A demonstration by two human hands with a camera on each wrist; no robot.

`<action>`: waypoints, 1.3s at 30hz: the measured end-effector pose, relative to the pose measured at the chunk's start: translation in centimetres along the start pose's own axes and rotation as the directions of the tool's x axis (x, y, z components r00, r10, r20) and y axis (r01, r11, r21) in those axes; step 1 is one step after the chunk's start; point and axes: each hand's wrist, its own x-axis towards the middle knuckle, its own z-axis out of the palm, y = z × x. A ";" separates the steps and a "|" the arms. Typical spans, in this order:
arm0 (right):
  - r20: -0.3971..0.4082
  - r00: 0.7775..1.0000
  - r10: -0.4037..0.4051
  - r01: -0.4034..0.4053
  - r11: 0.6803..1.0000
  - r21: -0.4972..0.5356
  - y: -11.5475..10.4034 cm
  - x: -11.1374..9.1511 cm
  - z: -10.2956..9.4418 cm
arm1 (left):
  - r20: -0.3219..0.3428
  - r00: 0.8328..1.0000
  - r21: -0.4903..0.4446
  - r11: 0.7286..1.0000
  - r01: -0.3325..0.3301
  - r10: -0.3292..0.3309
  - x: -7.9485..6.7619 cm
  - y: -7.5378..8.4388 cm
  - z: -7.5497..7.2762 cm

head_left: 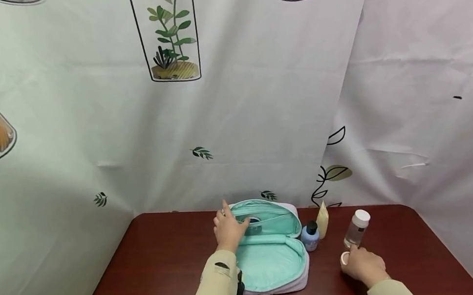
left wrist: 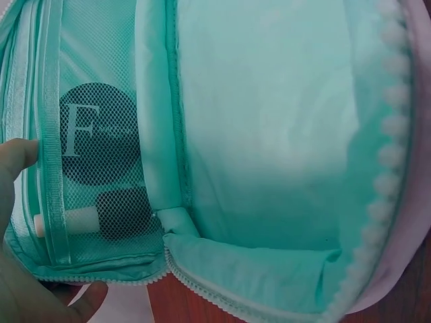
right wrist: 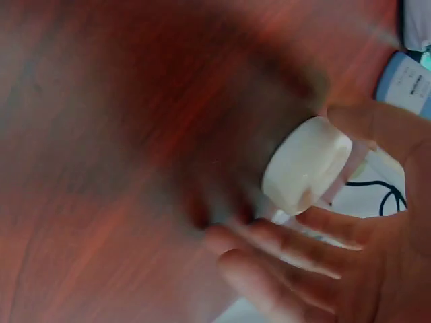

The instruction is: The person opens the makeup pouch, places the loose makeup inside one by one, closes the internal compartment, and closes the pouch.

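The left hand (head_left: 230, 229), partly spread, grips the far left side of an unzipped, teal-lined lilac fabric pouch (head_left: 273, 263); at right, the half-spread right hand (head_left: 364, 264) pinches a round white container (right wrist: 304, 167) near a clear, white-capped bottle (head_left: 355, 232).

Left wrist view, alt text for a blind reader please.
An open, mint-lined pouch dominates, its mesh pocket holding a dark disc marked F and a two-tone item. The left hand is at lower left.
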 end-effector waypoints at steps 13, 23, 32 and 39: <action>-0.078 0.990 -0.121 0.126 0.990 0.066 -1.3 -0.4 -0.4 | -0.006 1.000 -0.017 1.000 0.026 -0.026 -0.3 0.1 0.4; -0.034 0.969 -0.244 0.242 0.968 -0.059 -3.5 -1.2 -2.1 | -0.005 0.999 -0.040 0.998 0.046 -0.046 -0.7 0.0 0.2; -0.013 0.917 -0.398 0.399 0.917 0.020 -6.6 -3.7 -6.0 | -0.001 0.999 -0.053 0.997 0.048 -0.048 -0.4 0.1 0.3; -0.174 0.879 -0.443 0.459 0.886 0.067 -9.6 -4.3 -8.1 | -0.024 0.999 -0.042 0.999 0.027 -0.028 -0.3 0.4 0.2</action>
